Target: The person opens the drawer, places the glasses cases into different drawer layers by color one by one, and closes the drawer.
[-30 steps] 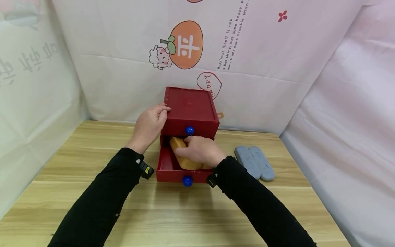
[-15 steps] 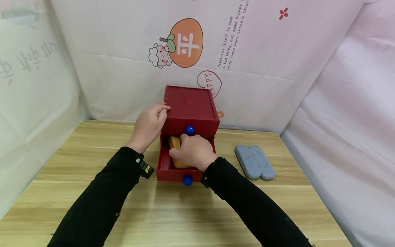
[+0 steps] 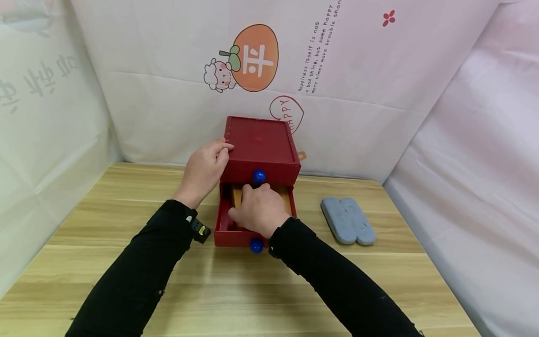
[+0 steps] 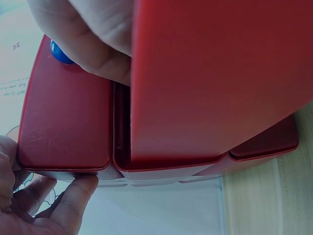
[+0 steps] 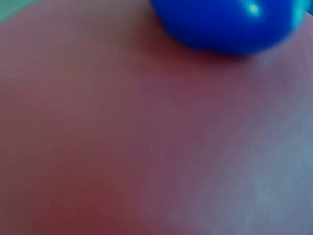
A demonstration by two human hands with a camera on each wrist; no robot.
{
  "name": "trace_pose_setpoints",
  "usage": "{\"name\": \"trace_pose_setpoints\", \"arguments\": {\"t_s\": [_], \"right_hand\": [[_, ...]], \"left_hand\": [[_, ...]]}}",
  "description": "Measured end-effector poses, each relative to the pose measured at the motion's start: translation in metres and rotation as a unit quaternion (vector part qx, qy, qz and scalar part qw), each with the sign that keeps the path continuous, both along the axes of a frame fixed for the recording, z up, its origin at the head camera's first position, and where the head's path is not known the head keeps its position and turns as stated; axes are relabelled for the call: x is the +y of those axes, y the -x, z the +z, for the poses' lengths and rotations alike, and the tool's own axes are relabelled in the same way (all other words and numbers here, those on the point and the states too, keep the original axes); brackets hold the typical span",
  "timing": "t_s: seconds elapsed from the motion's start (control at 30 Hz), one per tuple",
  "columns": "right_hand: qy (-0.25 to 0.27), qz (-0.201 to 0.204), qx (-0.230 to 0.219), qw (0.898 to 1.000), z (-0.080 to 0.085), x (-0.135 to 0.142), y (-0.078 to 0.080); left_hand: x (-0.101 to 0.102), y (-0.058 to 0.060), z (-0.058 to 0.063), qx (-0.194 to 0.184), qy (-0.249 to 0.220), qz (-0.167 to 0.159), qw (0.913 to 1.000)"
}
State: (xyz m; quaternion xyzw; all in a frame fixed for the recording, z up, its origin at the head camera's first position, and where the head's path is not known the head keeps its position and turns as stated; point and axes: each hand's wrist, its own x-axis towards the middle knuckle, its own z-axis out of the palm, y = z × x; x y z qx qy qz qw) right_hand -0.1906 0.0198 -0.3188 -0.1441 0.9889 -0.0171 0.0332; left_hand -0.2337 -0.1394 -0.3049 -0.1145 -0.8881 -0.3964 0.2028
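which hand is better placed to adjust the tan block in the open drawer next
Probably the right hand: it reaches into the open drawer, over the tan block. The left hand touches the upper left edge of the red cabinet, outside that drawer.

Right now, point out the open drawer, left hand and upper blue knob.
Open drawer (image 3: 236, 239): head view, on its front panel.
Left hand (image 3: 204, 169): head view, back of the hand.
Upper blue knob (image 3: 259, 176): head view, its middle.

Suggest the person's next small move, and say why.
Probably ease the right grip back out of the drawer: the drawer stands open, that grip sits over the tan block inside, and closing would likely be blocked. The left grip touches the red cabinet, perhaps steadying it.
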Motion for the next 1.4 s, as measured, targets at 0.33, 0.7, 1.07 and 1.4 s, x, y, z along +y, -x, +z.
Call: {"name": "trace_pose_setpoints", "arguments": {"t_s": [0.33,0.7,1.07,1.4], "right_hand": [[-0.027,-0.003,0.015,1.0,-0.008,-0.006,0.0],[-0.034,0.013,0.06,0.998,-0.01,-0.006,-0.004],[-0.068,0.083,0.074,0.991,-0.007,-0.013,-0.01],[-0.071,0.082,0.045,0.993,-0.008,-0.013,-0.007]], "left_hand": [[0.003,0.001,0.0,0.003,0.0,-0.002,1.0],[0.003,0.001,0.0,0.002,0.004,0.0,1.0],[0.001,0.0,-0.001,-0.001,-0.002,0.0,1.0],[0.001,0.001,-0.002,0.001,0.001,0.001,1.0]]}}
